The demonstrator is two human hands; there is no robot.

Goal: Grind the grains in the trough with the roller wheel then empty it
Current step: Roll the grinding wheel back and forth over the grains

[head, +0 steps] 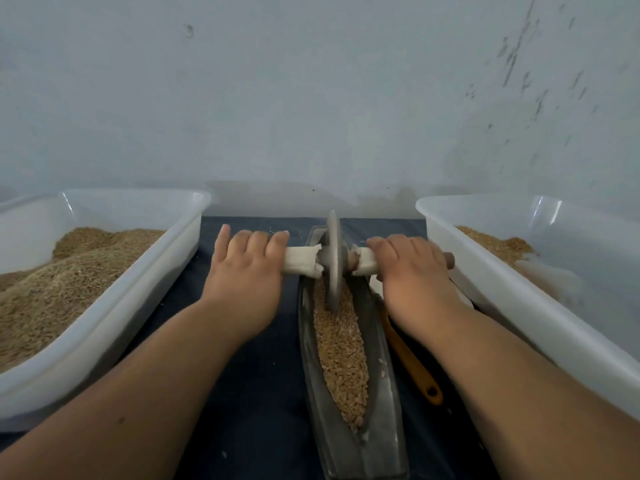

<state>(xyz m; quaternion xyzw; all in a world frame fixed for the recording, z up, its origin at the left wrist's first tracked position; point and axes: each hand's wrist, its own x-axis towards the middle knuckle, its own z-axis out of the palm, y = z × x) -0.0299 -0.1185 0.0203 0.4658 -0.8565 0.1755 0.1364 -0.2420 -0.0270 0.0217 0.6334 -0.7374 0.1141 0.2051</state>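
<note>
A long grey metal trough (377, 441) lies lengthwise on the dark cloth, filled with tan grains (343, 355). The grey roller wheel (333, 261) stands upright in the far half of the trough, its rim down in the grains. A cloth-wrapped axle runs through the wheel to both sides. My left hand (244, 271) grips the left handle, fingers curled over it. My right hand (412, 268) grips the right handle, whose brown wooden tip (449, 260) sticks out past the hand.
A white plastic tub (114, 306) heaped with grain stands on the left. Another white tub (519, 282) holding a little grain stands on the right. An orange-handled tool (415, 368) lies between the trough and the right tub. A pale wall rises close behind.
</note>
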